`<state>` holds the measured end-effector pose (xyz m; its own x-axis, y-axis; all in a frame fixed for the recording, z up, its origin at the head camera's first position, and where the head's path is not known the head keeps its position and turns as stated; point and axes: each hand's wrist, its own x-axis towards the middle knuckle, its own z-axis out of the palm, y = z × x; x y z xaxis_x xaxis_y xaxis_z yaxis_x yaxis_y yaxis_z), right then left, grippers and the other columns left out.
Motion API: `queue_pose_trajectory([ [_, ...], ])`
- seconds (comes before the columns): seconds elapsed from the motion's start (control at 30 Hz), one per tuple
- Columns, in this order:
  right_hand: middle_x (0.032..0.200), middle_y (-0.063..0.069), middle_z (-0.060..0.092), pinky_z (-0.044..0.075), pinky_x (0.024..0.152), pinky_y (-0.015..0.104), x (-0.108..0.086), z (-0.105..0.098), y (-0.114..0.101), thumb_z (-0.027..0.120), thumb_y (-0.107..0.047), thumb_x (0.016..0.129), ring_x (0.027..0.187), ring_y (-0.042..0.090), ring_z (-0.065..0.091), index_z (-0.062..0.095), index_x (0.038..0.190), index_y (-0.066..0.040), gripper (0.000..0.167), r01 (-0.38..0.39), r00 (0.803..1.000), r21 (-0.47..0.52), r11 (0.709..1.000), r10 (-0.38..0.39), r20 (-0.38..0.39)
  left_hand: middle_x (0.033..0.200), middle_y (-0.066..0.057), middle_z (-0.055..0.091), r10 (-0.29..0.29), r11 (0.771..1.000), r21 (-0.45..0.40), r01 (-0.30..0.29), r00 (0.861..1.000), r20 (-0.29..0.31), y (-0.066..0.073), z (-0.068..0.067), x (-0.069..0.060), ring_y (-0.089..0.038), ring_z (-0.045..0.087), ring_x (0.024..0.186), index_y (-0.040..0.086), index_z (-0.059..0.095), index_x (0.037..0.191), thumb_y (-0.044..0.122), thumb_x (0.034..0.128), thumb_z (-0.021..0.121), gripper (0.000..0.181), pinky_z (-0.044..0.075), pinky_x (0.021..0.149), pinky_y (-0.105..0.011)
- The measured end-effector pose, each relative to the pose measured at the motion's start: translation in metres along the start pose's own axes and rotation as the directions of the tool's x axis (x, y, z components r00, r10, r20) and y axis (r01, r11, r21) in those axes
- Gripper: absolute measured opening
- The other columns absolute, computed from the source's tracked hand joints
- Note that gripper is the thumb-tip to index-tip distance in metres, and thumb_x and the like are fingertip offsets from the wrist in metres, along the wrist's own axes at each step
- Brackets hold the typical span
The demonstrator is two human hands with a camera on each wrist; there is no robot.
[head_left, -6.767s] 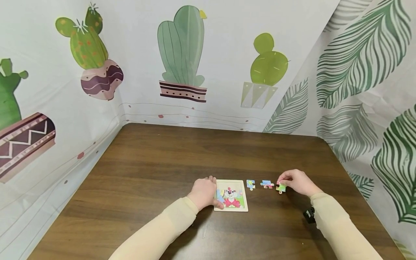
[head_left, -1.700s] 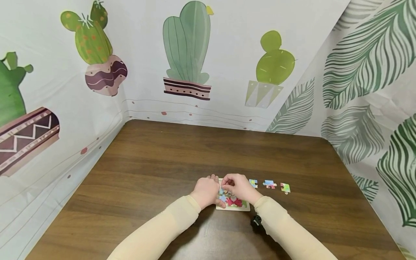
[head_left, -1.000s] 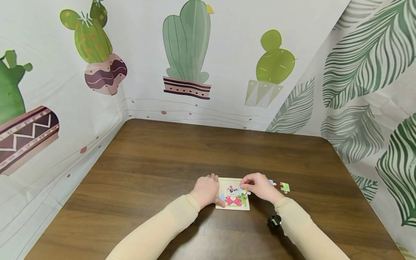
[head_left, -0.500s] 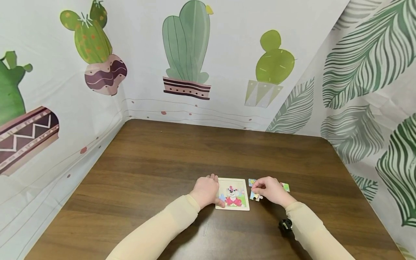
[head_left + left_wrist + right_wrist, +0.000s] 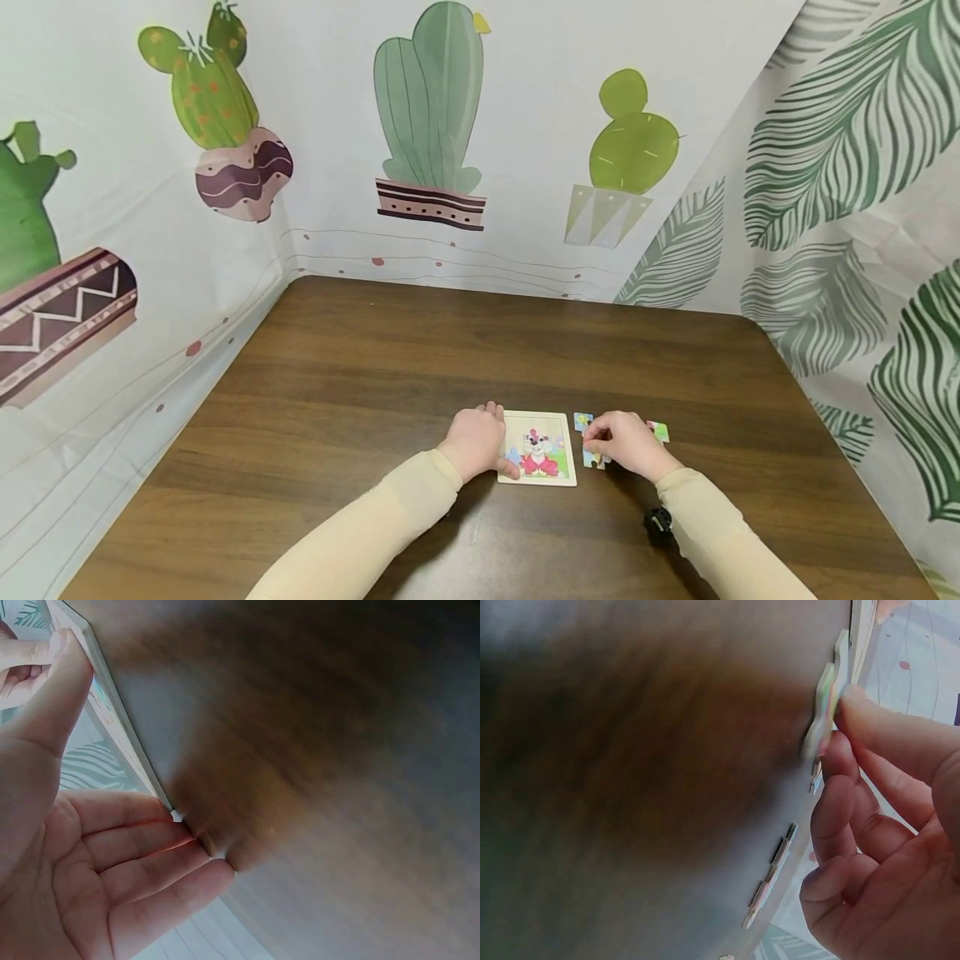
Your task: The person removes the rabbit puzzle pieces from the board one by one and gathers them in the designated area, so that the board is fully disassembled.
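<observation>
A square wooden puzzle tray lies with several pieces of a rabbit picture in its lower part; its upper part shows bare wood. The left hand lies along the tray's left side, thumb on the frame, its other fingers extended at the edge in the left wrist view. Just right of the tray, the right hand pinches a puzzle piece between thumb and fingers, low over the table. The right wrist view shows this piece tilted at the fingertips. Part of it is hidden by the fingers.
A blue and yellow piece lies beyond the right fingertips, and a green and pink piece behind the right hand. The right wrist view shows another flat piece. A printed cloth with cacti hangs behind the brown table.
The right hand went from the right-hand pieces to the tray, then back right of it with a piece, which has turned slightly since half a second ago. The left hand has stayed at the tray.
</observation>
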<state>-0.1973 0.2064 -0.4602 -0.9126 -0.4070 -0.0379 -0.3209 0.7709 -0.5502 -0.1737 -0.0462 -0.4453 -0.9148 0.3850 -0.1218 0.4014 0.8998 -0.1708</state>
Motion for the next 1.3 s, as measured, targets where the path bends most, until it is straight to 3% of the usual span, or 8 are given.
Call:
queue_pose_trajectory([
  [0.37, 0.067, -0.008, 0.06, 0.04, 0.051, 0.023, 0.0, 0.001, -0.003, 0.073, -0.011, 0.081, 0.055, 0.008, 0.048, 0.069, 0.073, -0.015, 0.01, -0.028, 0.999, -0.029, 0.999, 0.027, -0.026, 0.131, -0.008, 0.059, -0.004, 1.0, 0.003, 0.004, 1.0, -0.013, 0.001, 0.001, 0.001, -0.018, 0.058, 0.116, 0.003, 0.054, 0.133, 0.079, 0.0577, 0.064, 0.108, 0.053, 0.07, -0.029],
  [0.53, 0.07, -0.007, 0.062, 0.042, 0.055, 0.024, 0.004, 0.001, -0.009, 0.075, -0.015, 0.08, 0.061, 0.009, 0.049, 0.072, 0.079, -0.014, 0.003, -0.033, 0.999, -0.015, 0.999, 0.032, -0.043, 0.131, -0.008, 0.059, -0.007, 1.0, 0.004, 0.007, 1.0, -0.022, 0.002, 0.002, 0.002, -0.017, 0.058, 0.115, 0.003, 0.055, 0.133, 0.079, 0.0565, 0.064, 0.108, 0.053, 0.068, -0.029],
  [0.73, 0.071, -0.006, 0.061, 0.044, 0.058, 0.025, 0.011, 0.004, -0.021, 0.075, -0.015, 0.08, 0.066, 0.01, 0.05, 0.073, 0.084, -0.011, 0.007, -0.019, 0.999, 0.009, 1.0, 0.019, -0.044, 0.131, -0.008, 0.059, -0.008, 1.0, 0.009, 0.009, 1.0, -0.021, 0.001, 0.002, 0.002, -0.017, 0.058, 0.116, 0.003, 0.055, 0.133, 0.079, 0.0572, 0.063, 0.108, 0.053, 0.068, -0.029],
  [1.1, 0.075, -0.004, 0.059, 0.045, 0.058, 0.022, 0.028, 0.024, -0.05, 0.079, -0.017, 0.076, 0.065, 0.008, 0.05, 0.074, 0.091, -0.007, 0.019, 0.047, 0.999, -0.013, 0.999, -0.047, -0.007, 0.13, -0.009, 0.059, -0.014, 1.0, -0.001, 0.014, 1.0, -0.016, 0.001, 0.002, 0.001, -0.017, 0.059, 0.113, 0.002, 0.055, 0.132, 0.08, 0.0584, 0.063, 0.108, 0.053, 0.07, -0.03],
  [1.3, 0.086, 0.0, 0.06, 0.046, 0.062, 0.022, 0.031, 0.034, -0.059, 0.081, -0.019, 0.074, 0.07, 0.01, 0.053, 0.074, 0.094, -0.005, 0.025, 0.144, 0.989, -0.062, 0.988, -0.145, -0.009, 0.129, -0.008, 0.06, -0.001, 1.0, 0.017, 0.002, 0.999, -0.033, 0.0, 0.003, 0.002, -0.017, 0.06, 0.112, 0.003, 0.056, 0.131, 0.081, 0.0572, 0.062, 0.108, 0.053, 0.066, -0.029],
])
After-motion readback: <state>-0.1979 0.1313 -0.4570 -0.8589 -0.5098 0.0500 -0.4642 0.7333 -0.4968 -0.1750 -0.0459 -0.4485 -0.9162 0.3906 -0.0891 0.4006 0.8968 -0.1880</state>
